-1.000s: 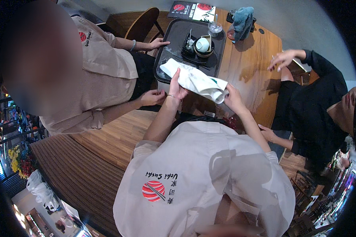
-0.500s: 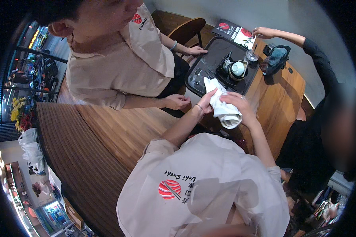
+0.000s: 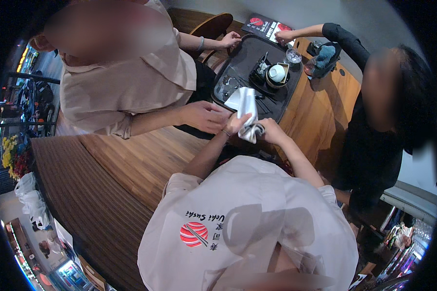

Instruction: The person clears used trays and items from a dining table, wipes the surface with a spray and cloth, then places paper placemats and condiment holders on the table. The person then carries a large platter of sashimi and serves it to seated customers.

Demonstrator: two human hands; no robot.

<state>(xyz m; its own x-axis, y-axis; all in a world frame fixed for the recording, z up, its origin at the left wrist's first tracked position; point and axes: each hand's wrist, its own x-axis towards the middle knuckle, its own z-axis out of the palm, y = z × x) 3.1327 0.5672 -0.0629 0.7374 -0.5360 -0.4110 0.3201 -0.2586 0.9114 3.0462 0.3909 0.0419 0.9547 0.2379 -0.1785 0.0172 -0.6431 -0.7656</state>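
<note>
A white cloth [image 3: 247,104], bunched and twisted at its near end, is between my two hands over the near edge of a dark tray [image 3: 251,51]. My left hand [image 3: 236,124] is closed round the cloth's left side. With closed fingers, my right hand [image 3: 273,132] grips the bunched near end. On the tray stand a white cup [image 3: 277,73] in a dark bowl and a small black dish with utensils in it. Several thin dark sticks lie close to the cloth, and wet spots show on the tray's left part.
A co-worker's hand [image 3: 206,116] is close to my left wrist; their other hand [image 3: 232,40] is at the tray's far left corner. Another person's hand [image 3: 286,37] rests on a black booklet [image 3: 261,28]. A glass [image 3: 293,56] and a black caddy with a blue cloth [image 3: 325,56] stand on the wooden table [image 3: 308,104].
My hands have shifted left with the cloth, which is now more twisted. The co-worker's near hand has opened toward my wrist. The other person's hand has moved left onto the booklet.
</note>
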